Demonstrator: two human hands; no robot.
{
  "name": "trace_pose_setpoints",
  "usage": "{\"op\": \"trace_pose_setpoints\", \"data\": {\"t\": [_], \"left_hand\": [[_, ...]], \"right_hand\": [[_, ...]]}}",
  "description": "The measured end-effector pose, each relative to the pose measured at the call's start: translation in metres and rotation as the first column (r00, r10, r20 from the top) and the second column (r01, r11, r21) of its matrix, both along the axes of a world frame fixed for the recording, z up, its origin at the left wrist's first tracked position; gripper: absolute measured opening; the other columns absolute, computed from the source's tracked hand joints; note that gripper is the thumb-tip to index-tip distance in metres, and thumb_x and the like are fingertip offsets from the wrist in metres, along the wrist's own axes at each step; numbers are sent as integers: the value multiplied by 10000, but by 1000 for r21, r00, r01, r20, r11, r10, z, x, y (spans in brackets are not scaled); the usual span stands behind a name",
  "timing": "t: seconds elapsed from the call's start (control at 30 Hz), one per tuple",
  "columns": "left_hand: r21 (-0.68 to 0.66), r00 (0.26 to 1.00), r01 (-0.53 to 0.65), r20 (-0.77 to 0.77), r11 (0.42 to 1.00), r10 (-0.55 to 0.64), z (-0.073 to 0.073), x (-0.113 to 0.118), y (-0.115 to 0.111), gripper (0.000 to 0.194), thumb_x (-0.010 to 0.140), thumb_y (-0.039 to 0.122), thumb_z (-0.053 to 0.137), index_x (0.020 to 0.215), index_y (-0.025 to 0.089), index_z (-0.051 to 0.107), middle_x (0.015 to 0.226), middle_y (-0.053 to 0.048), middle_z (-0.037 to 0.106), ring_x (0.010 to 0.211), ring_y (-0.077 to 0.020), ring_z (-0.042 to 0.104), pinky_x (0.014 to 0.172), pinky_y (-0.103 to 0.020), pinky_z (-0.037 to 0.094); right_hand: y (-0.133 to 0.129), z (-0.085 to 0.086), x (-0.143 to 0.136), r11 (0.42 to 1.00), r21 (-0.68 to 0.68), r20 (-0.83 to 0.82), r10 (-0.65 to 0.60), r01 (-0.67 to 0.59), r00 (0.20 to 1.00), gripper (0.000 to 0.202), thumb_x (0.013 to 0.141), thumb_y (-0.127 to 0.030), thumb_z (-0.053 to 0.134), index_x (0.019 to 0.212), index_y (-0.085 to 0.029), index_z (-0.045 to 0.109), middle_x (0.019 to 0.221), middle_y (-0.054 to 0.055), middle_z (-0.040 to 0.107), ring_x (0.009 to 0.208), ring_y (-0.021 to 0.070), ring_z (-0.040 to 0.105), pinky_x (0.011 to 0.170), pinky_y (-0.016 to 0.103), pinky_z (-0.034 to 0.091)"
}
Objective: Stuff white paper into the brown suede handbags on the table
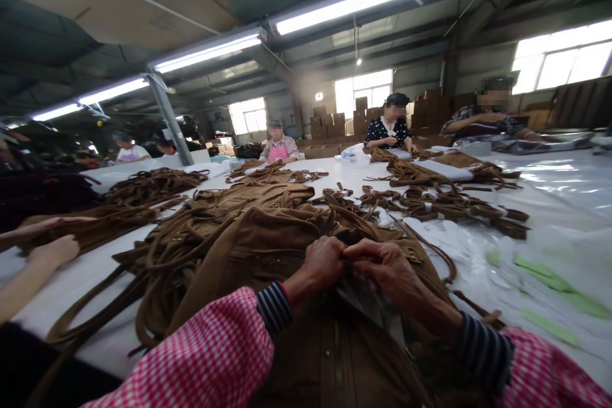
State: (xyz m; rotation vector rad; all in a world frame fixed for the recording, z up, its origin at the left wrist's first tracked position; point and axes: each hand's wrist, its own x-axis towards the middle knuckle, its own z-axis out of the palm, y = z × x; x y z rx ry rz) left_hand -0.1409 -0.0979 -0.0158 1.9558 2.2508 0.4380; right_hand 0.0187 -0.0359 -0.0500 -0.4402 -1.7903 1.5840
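A brown fabric bag (280, 239) with zips and metal fittings lies in front of me. My left hand (324, 262) is closed in a pinch at the bag's edge, over its middle. Right beside it, my right hand (389, 268) is also closed, its thumb and fingertips meeting the left hand's fingers. Both appear to grip the bag's edge; the exact bit between the fingertips is hidden. Pale, thin material (375, 306) shows under my right hand, within the bag's opening. Long brown straps (157, 268) trail off to the left.
Brown straps tied with white bands (430, 204) lie beyond the bag. More brown bags (454, 162) are piled farther back. Clear plastic with green strips (549, 274) covers the right side. A co-worker's hands (55, 248) rest near brown fabric at left. Other people sit across the white table (344, 172).
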Motion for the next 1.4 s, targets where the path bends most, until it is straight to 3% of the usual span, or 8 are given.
{"op": "trace_pose_setpoints", "data": {"t": [0.2,0.4,0.7,0.9,1.03,1.2,1.3,1.4], "left_hand": [[10,1000,14,23,1000,-14,2,0,0,195,817,298,624,823,217,802,783,-36,733,811,-196,656,680,-251,387],[12,998,58,21,998,-58,1,-4,4,218,806,303,603,735,187,773,708,-22,704,762,-186,639,611,-255,304],[3,996,86,-4,996,-86,3,-3,3,156,808,256,627,736,212,758,801,-5,748,823,-183,659,636,-253,306],[27,959,161,-239,987,-150,3,7,-8,178,882,193,615,725,190,698,788,-26,705,791,-177,606,659,-291,323],[127,926,255,-318,959,-204,5,10,-11,215,896,120,597,720,204,689,814,-26,689,914,-208,556,731,-304,403],[267,906,329,-359,906,-223,9,8,-7,174,802,78,686,685,204,718,1340,-12,640,1226,-292,455,909,-401,487],[259,916,345,-305,902,-262,12,7,-3,200,777,46,684,656,204,705,1229,3,685,1194,-256,488,890,-356,508],[275,924,346,-264,897,-276,11,6,-2,215,753,11,673,642,195,681,1165,16,698,1168,-226,512,885,-322,511]], "right_hand": [[-2,-8,7,955,295,-36,-10,20,999,209,832,-144,685,959,-230,827,888,22,697,854,161,637,755,260,469],[-3,-8,1,914,400,-98,-30,67,995,194,823,-103,691,923,-214,815,855,6,724,793,148,642,730,248,453],[-6,-3,-5,999,0,-28,44,-44,999,143,670,-94,673,749,-158,773,653,-19,667,588,107,561,576,219,419],[-6,18,7,863,-442,-154,194,-243,969,163,606,-162,771,764,-118,769,643,19,689,493,91,557,485,200,416],[3,34,32,847,-447,-256,187,-288,948,186,652,-195,806,825,-131,785,658,18,690,516,89,569,452,182,377],[6,36,54,879,-378,-196,233,-292,953,164,669,-176,802,821,-115,799,655,23,685,512,84,576,481,184,419],[1,40,60,851,-383,-228,291,-360,929,141,690,-174,778,819,-121,800,646,27,675,509,93,577,463,189,420],[3,61,75,889,-365,-355,143,-278,924,128,693,-180,762,814,-162,799,715,30,698,569,100,602,471,184,427]]}}
